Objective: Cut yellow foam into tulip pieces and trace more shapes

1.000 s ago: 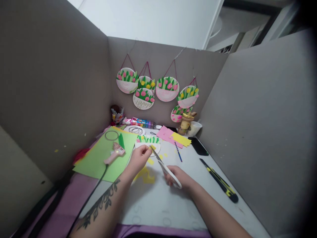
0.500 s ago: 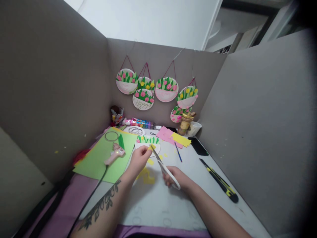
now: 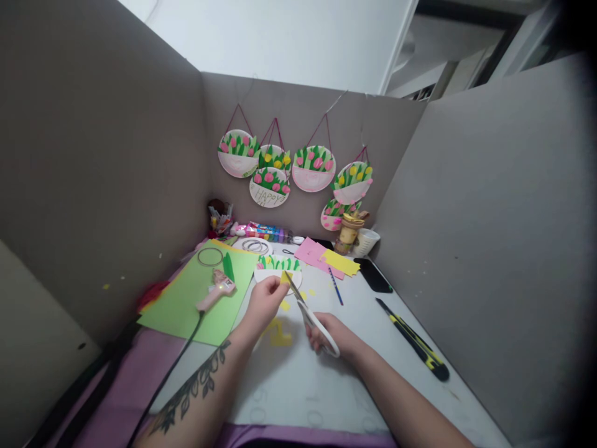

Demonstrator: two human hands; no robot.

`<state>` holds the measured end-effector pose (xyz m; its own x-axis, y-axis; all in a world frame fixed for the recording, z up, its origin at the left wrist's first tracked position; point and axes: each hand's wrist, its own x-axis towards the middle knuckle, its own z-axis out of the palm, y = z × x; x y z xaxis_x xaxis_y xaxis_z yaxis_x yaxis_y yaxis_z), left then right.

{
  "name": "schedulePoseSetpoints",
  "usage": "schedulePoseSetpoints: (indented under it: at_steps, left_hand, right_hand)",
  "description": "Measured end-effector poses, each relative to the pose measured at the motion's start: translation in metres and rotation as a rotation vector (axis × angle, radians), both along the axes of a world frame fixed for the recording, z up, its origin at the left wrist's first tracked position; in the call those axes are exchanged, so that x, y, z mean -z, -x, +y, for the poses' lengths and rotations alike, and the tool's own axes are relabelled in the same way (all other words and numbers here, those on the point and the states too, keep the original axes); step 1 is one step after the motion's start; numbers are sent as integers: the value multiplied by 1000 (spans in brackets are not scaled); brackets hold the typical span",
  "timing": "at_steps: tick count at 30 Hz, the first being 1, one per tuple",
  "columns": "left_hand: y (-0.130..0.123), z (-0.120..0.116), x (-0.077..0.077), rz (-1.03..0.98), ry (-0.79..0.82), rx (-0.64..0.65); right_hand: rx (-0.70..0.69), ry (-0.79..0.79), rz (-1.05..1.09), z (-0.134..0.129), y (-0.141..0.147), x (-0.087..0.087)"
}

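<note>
My left hand [image 3: 269,297] pinches a small piece of yellow paper [image 3: 286,277] above the middle of the table. In my right hand [image 3: 324,331] is a pair of white-handled scissors [image 3: 308,316], its blades pointing up and left at the yellow paper. Whether the blades touch the paper, I cannot tell. Just behind my left hand lies a paper plate [image 3: 295,284] with green leaves and tulip shapes along its upper part. Yellow paper scraps [image 3: 280,336] lie on the white tabletop below the hands.
A pink glue gun [image 3: 218,292] rests on green paper [image 3: 181,314] at left, its cable running forward. On the right are a pencil [image 3: 336,286], a phone [image 3: 374,275] and a box cutter [image 3: 413,339]. Pink paper [image 3: 310,254] and yellow paper [image 3: 342,262] lie farther back. Decorated plates [image 3: 314,180] hang behind.
My left hand has shifted slightly to the right with the yellow paper. The scissors and my right hand stay in nearly the same place.
</note>
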<state>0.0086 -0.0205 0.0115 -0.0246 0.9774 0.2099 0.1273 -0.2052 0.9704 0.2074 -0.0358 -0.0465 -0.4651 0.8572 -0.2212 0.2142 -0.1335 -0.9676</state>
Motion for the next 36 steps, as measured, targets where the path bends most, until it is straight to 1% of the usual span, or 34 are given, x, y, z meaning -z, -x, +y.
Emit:
schedulePoseSetpoints:
  at_steps: [6, 12, 24, 32, 36]
  left_hand:
    - [0, -1, -1, -12, 8, 6]
    - [0, 0, -1, -24, 14, 11]
    - [2, 1, 1, -20, 5, -3]
    - [2, 0, -3, -23, 16, -6]
    - [2, -1, -4, -24, 12, -18]
  right_hand:
    - [-7, 1, 7, 1, -1, 3]
    - [11, 4, -16, 1, 0, 2]
    - [-16, -27, -13, 1, -2, -2]
    - [-37, -38, 11, 5, -7, 10]
    - [-36, -42, -9, 5, -7, 8]
